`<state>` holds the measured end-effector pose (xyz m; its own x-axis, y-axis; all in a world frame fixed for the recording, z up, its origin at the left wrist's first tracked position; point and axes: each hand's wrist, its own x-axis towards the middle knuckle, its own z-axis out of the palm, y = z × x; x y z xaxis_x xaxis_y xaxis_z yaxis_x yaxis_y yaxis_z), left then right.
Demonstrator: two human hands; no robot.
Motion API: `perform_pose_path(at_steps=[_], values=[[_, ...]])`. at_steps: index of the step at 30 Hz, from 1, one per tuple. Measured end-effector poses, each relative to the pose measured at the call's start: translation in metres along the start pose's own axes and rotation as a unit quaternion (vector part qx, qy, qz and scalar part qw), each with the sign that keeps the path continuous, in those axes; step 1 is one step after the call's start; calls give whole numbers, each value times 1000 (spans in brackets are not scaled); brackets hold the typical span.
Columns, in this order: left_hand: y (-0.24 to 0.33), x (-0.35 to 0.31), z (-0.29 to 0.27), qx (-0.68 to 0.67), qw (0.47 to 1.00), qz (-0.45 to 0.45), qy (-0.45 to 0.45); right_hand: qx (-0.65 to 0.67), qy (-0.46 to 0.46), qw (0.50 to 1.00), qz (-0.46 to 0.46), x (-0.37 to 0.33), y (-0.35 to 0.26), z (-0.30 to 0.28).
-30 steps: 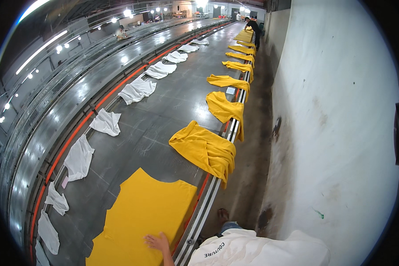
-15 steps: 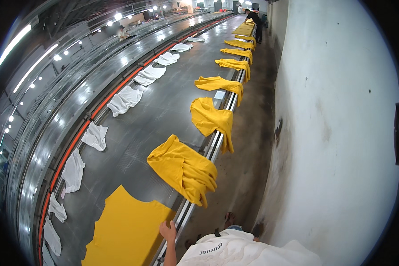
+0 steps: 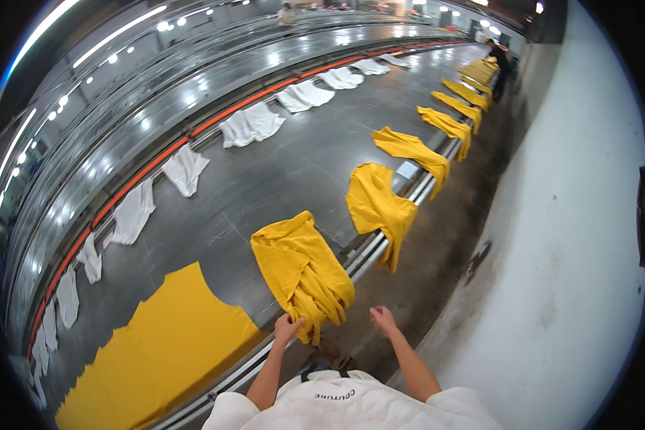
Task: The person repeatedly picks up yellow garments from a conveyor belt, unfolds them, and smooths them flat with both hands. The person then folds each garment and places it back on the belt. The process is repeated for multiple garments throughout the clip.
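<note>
A bunched yellow fabric piece lies just ahead of me, its folds hanging over the metal rail at the table's right edge. My left hand is at its lower left edge with the fingers closed on the cloth. To the right, over the floor, my right hand is held up with curled fingers, apart from the fabric; nothing shows in it. At the near left, a flat yellow fabric panel with a curved cutout is spread on the dark table.
More yellow pieces drape over the right rail. White cloths line the far side beside an orange strip. A white wall bounds the aisle. Another person stands at the far end.
My view has turned to the right. My left hand has gone from the flat panel's edge to the bunched piece. My right hand has come into view.
</note>
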<state>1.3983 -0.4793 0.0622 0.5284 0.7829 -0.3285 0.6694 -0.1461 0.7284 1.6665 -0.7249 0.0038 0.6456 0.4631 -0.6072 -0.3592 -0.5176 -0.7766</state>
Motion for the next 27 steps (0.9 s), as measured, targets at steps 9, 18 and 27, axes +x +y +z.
perform_pose_path(at_steps=[9, 18, 27], values=[[63, 9, -14, -239, 969, 45, 52, -39, -134, 989, 50, 23, -98, 61], [70, 23, -167, -618, 782, -47, 73, 209, -208, 956, 0, 3, -264, 20], [109, -3, -204, -791, 598, 106, 74, 335, -194, 918, -89, -5, -364, 51]])
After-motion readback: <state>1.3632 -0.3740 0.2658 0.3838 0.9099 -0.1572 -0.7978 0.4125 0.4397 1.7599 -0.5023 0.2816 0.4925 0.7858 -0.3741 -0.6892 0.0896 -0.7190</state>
